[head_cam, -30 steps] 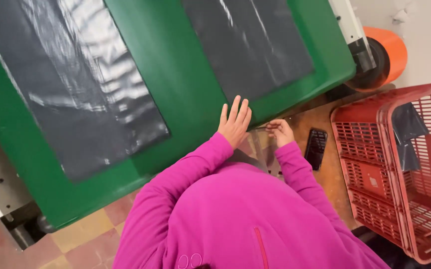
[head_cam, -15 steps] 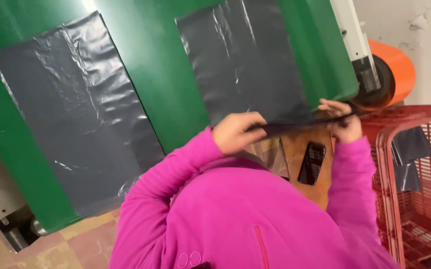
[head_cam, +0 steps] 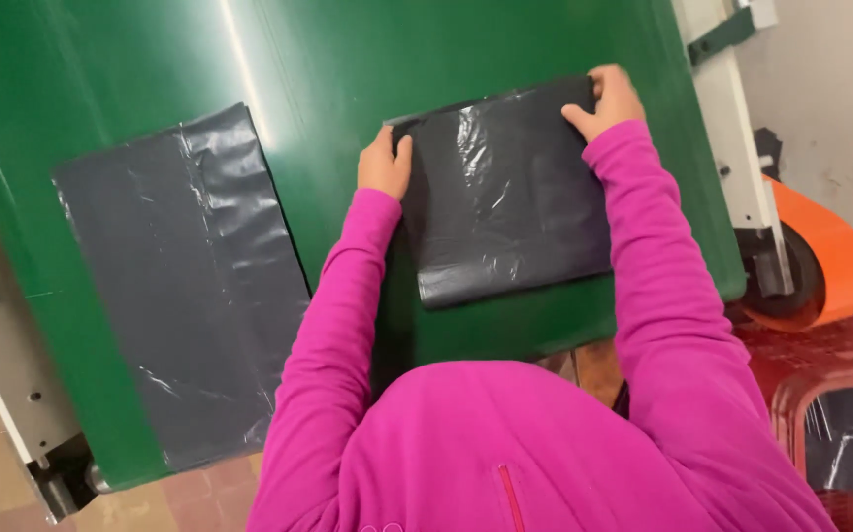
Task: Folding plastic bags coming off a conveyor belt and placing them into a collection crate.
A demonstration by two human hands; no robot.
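Both hands, left hand [head_cam: 384, 166] and right hand [head_cam: 604, 100], pinch the folded dark bag's [head_cam: 505, 192] far corners, apparently closed; its long axis runs 9-to-3 across the green desk [head_cam: 348, 59].

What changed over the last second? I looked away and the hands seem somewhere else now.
Both hands left the table's near edge, picked up a black plastic sheet's near edge and carried it forward. Now the left hand and right hand press the folded black sheet at its far corners. The flat black sheet still lies on the green table.
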